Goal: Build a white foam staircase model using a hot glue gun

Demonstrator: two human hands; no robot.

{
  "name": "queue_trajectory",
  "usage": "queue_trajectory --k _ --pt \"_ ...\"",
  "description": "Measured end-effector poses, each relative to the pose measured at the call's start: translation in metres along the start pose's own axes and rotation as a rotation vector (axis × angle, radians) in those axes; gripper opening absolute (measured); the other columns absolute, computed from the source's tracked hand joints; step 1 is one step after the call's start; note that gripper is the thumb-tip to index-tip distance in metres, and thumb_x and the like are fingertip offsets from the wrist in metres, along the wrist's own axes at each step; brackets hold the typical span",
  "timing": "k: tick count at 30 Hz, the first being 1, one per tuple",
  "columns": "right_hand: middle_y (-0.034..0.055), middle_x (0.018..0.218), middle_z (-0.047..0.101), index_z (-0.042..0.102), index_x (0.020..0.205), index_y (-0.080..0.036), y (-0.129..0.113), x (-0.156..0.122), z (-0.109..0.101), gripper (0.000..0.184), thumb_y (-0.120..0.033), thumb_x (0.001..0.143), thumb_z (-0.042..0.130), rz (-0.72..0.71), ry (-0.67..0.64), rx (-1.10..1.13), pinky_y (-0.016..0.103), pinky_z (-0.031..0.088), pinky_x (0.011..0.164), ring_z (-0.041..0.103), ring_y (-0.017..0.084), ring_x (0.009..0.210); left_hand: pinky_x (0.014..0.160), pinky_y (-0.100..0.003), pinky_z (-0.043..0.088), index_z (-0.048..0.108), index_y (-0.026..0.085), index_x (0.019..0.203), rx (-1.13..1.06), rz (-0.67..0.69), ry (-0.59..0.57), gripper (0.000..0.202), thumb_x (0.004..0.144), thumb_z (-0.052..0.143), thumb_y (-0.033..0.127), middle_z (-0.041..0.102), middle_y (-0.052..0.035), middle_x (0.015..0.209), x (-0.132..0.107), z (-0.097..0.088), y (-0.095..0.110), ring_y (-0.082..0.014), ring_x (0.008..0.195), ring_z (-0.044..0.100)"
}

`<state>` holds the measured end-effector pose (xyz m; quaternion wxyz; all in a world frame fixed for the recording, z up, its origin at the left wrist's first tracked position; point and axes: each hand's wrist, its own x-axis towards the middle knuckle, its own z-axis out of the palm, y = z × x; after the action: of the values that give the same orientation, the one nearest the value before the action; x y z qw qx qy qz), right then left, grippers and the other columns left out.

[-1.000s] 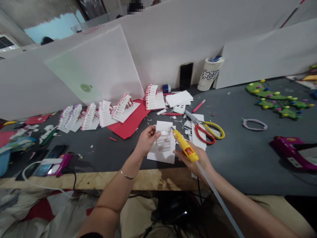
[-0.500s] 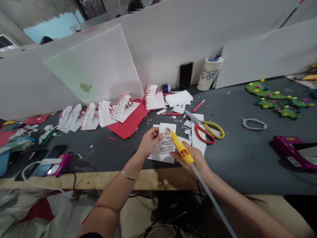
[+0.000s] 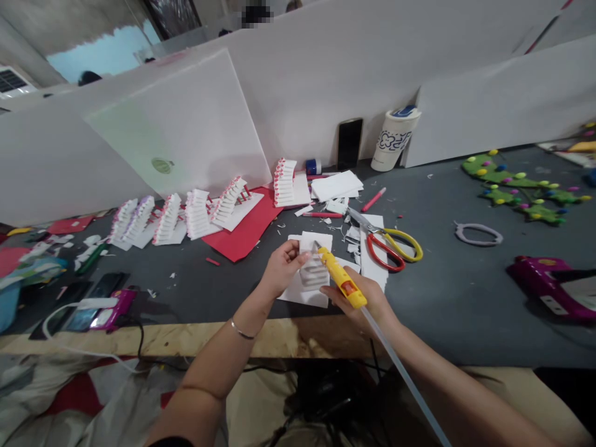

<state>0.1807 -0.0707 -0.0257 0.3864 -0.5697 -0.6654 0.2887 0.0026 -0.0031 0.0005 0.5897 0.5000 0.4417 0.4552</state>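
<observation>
My left hand [image 3: 284, 268] grips a small white foam staircase model [image 3: 313, 270], holding it up from the far side over a flat white foam sheet [image 3: 302, 297]. My right hand [image 3: 361, 299] is shut around a yellow hot glue gun [image 3: 342, 280], and a long clear glue stick [image 3: 405, 385] runs from its back end toward me. The gun's metal nozzle points at the top of the staircase, touching it or very close; I cannot tell which.
Several finished white foam staircases [image 3: 198, 214] stand in a row on red card [image 3: 242, 226] along the white partition board [image 3: 177, 124]. Red-and-yellow-handled scissors [image 3: 388, 251] lie right of my hands among foam scraps. The grey table's wooden front edge [image 3: 195, 338] runs just below my wrists.
Over the last second the glue gun has swung left, bringing its nozzle from beside the staircase to its top. My left hand has shifted slightly right and tilted the staircase.
</observation>
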Motion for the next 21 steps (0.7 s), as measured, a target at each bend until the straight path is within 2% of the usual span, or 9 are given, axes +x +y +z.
queue_trajectory --k 7,10,14,18,21 --pt "-0.002 0.056 0.061 0.049 0.071 -0.025 0.004 0.004 -0.014 0.039 -0.057 0.075 0.07 0.209 0.014 0.253 0.029 0.049 0.05 0.063 0.018 0.049 0.072 -0.024 0.049 0.064 0.017 0.089 -0.073 0.007 0.078 0.044 0.062 0.087 0.043 0.071 -0.002 0.085 0.005 -0.01 0.001 -0.0134 0.075 0.063" --pt "-0.0017 0.054 0.06 0.05 0.07 -0.024 0.006 0.008 -0.02 0.042 -0.058 0.07 0.075 0.286 0.062 0.412 0.029 0.052 0.047 0.062 0.018 0.047 0.073 -0.025 0.05 0.063 0.017 0.09 -0.147 -0.052 0.08 0.046 0.06 0.089 0.041 0.07 -0.0009 0.083 0.006 -0.012 0.003 -0.0126 0.074 0.063" --pt "-0.0002 0.058 0.062 0.056 0.075 -0.023 0.011 0.019 -0.032 0.039 -0.058 0.072 0.074 0.333 0.126 0.557 0.028 0.052 0.04 0.059 0.016 0.044 0.075 -0.028 0.051 0.061 0.018 0.088 -0.173 -0.165 0.028 0.046 0.059 0.089 0.041 0.068 0.0007 0.08 0.01 -0.014 -0.001 -0.0131 0.074 0.063" --pt "0.0024 0.07 0.063 0.061 0.085 -0.024 0.015 0.029 -0.047 0.041 -0.058 0.068 0.076 0.335 0.183 0.656 0.029 0.052 0.038 0.064 0.02 0.059 0.077 -0.03 0.049 0.062 0.016 0.088 -0.027 -0.192 -0.019 0.045 0.061 0.086 0.043 0.068 -0.0019 0.083 0.018 -0.019 -0.013 -0.0151 0.077 0.062" --pt "0.0038 0.075 0.062 0.061 0.082 -0.023 0.015 0.032 -0.054 0.042 -0.059 0.068 0.076 0.345 0.207 0.688 0.029 0.053 0.04 0.064 0.021 0.064 0.074 -0.03 0.046 0.066 0.016 0.084 0.268 -0.099 0.007 0.036 0.067 0.08 0.044 0.066 -0.0024 0.08 0.024 -0.027 -0.021 -0.0163 0.075 0.059"
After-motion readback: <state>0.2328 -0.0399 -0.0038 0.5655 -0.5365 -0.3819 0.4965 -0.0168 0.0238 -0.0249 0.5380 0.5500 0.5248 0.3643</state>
